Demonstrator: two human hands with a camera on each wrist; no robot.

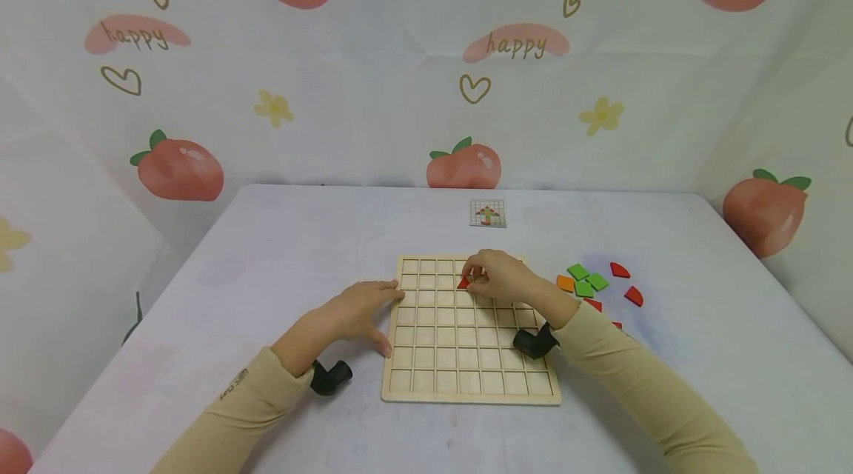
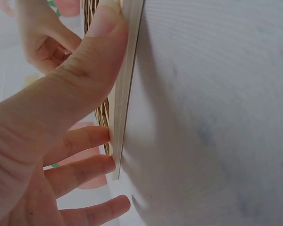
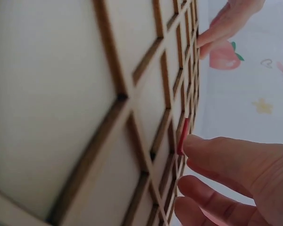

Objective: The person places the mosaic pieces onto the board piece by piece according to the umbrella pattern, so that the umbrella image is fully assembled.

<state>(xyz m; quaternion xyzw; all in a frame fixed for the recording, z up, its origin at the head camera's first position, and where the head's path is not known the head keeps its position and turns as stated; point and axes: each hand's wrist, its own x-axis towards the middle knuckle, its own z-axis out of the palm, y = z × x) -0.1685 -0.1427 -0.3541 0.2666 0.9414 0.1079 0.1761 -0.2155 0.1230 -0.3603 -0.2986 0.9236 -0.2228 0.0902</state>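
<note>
A square wooden grid board [image 1: 445, 359] lies on the table in the head view. My left hand [image 1: 355, 309] rests at its left edge with fingers spread, the thumb near the lower part and fingertips at the upper part. In the left wrist view the thumb [image 2: 92, 56] touches the board's rim [image 2: 125, 89]. My right hand [image 1: 501, 276] is over the upper part of the board, pinching a small red piece [image 1: 463, 283] at a cell near the top. The right wrist view shows the red piece [image 3: 183, 136] edge-on at the thumb tip, partly hidden by it.
Right of the board lie several green square tiles [image 1: 578, 272], an orange tile [image 1: 565, 283] and several red pieces [image 1: 620, 269], some partly behind the right sleeve. A small pattern card [image 1: 488, 213] lies behind the board. A patterned cloth backdrop [image 1: 373, 89] stands at the back.
</note>
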